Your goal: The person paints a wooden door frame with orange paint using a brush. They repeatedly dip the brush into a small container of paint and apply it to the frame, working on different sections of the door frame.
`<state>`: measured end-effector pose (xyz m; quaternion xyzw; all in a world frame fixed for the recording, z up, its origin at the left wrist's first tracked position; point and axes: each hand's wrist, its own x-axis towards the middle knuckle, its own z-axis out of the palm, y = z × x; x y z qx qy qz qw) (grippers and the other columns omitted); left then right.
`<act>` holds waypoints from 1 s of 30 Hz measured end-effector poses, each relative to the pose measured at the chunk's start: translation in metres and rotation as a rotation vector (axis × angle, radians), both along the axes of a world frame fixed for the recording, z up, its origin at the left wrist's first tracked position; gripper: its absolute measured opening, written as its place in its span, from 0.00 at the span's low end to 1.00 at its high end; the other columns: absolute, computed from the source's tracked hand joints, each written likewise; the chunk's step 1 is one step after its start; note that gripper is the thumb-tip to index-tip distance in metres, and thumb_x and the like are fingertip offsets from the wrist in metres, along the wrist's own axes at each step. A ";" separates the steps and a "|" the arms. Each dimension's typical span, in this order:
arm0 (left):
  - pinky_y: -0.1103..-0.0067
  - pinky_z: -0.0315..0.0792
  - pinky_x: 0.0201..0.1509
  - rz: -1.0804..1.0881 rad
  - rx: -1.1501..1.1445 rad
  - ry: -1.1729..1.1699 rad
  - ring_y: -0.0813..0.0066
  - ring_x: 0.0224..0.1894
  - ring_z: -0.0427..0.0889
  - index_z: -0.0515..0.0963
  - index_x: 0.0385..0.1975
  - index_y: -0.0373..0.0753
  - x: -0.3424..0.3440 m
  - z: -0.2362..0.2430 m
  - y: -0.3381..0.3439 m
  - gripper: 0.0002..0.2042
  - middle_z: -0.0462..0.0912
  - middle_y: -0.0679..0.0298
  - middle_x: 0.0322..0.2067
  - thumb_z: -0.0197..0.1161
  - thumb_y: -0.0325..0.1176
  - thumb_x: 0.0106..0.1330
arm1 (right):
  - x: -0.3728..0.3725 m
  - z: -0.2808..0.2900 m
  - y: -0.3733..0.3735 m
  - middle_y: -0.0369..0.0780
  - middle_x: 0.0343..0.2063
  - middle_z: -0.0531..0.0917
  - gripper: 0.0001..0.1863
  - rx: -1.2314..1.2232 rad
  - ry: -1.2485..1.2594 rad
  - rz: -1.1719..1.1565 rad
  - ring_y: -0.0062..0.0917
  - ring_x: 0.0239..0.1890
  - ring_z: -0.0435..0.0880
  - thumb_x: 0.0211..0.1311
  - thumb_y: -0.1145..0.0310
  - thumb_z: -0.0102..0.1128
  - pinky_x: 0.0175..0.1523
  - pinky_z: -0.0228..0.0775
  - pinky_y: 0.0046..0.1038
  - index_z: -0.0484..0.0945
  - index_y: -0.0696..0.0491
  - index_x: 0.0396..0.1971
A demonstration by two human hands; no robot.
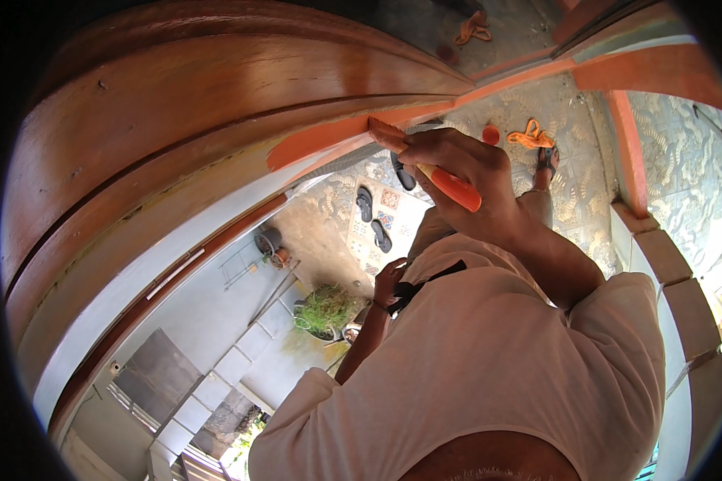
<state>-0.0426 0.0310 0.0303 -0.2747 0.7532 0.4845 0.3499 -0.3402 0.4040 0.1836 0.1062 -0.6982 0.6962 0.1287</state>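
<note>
My right hand (465,164) is closed round the wooden handle of a paintbrush (456,191), whose end is orange. The brush's bristles touch the ledge below the varnished wooden frame (217,96). A strip of orange paint (317,143) covers part of that ledge, to the left of the bristles; further left the ledge is pale and bare. Low beside my body, my left hand (388,282) hangs near a black strap (425,289) at my waist. Its fingers look loosely stretched, with nothing visible in them, though part of the hand is shadowed.
An orange cloth or strap (531,135) and a red round container (490,134) lie on the patterned floor near my sandalled foot (548,159). Dark flip-flops (364,204) lie on the tiles. A potted plant (326,311) stands lower left. A tile-topped low wall (666,256) runs along the right.
</note>
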 end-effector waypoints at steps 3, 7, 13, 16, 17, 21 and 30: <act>0.79 0.80 0.57 0.035 0.047 0.021 0.75 0.53 0.87 0.82 0.61 0.34 0.006 -0.004 -0.003 0.17 0.88 0.62 0.55 0.68 0.29 0.75 | 0.001 0.016 0.001 0.45 0.42 0.88 0.17 -0.041 0.083 0.034 0.35 0.42 0.92 0.58 0.84 0.74 0.43 0.85 0.30 0.83 0.55 0.47; 0.80 0.80 0.55 0.011 -0.020 0.035 0.77 0.51 0.87 0.82 0.62 0.35 -0.005 0.003 0.009 0.18 0.89 0.61 0.52 0.68 0.29 0.74 | 0.005 0.033 0.001 0.48 0.45 0.88 0.18 -0.017 0.158 0.012 0.35 0.43 0.92 0.54 0.85 0.76 0.44 0.86 0.29 0.84 0.57 0.45; 0.81 0.80 0.51 0.437 0.196 -0.127 0.79 0.46 0.86 0.82 0.62 0.35 0.014 -0.020 -0.004 0.18 0.90 0.60 0.47 0.67 0.27 0.73 | 0.022 0.031 -0.003 0.47 0.45 0.87 0.15 0.014 0.396 -0.133 0.34 0.38 0.92 0.49 0.73 0.75 0.36 0.84 0.27 0.86 0.58 0.40; 0.82 0.80 0.50 0.184 0.143 -0.001 0.80 0.45 0.86 0.82 0.63 0.36 0.009 -0.010 -0.003 0.19 0.90 0.60 0.47 0.67 0.27 0.73 | 0.032 0.009 0.004 0.42 0.45 0.87 0.17 0.154 0.345 -0.076 0.31 0.37 0.91 0.45 0.72 0.74 0.33 0.83 0.26 0.86 0.54 0.40; 0.82 0.80 0.50 0.285 0.181 -0.049 0.79 0.45 0.86 0.82 0.63 0.36 0.013 -0.014 -0.006 0.19 0.90 0.61 0.47 0.67 0.27 0.73 | 0.036 0.003 0.006 0.40 0.45 0.87 0.18 0.221 0.292 -0.025 0.31 0.37 0.91 0.45 0.73 0.74 0.34 0.83 0.28 0.87 0.52 0.40; 0.82 0.79 0.51 0.360 0.243 -0.091 0.80 0.45 0.86 0.82 0.63 0.36 0.008 -0.008 -0.002 0.19 0.90 0.61 0.47 0.67 0.27 0.74 | 0.028 -0.008 0.004 0.41 0.47 0.85 0.21 0.328 0.229 0.064 0.35 0.41 0.91 0.43 0.80 0.74 0.38 0.87 0.31 0.84 0.53 0.42; 0.83 0.79 0.50 0.369 0.196 -0.066 0.82 0.45 0.85 0.82 0.62 0.35 0.009 -0.006 0.005 0.18 0.90 0.62 0.46 0.67 0.27 0.74 | -0.003 0.008 0.003 0.35 0.45 0.85 0.17 0.373 0.362 0.043 0.30 0.40 0.90 0.45 0.74 0.76 0.37 0.86 0.32 0.83 0.50 0.39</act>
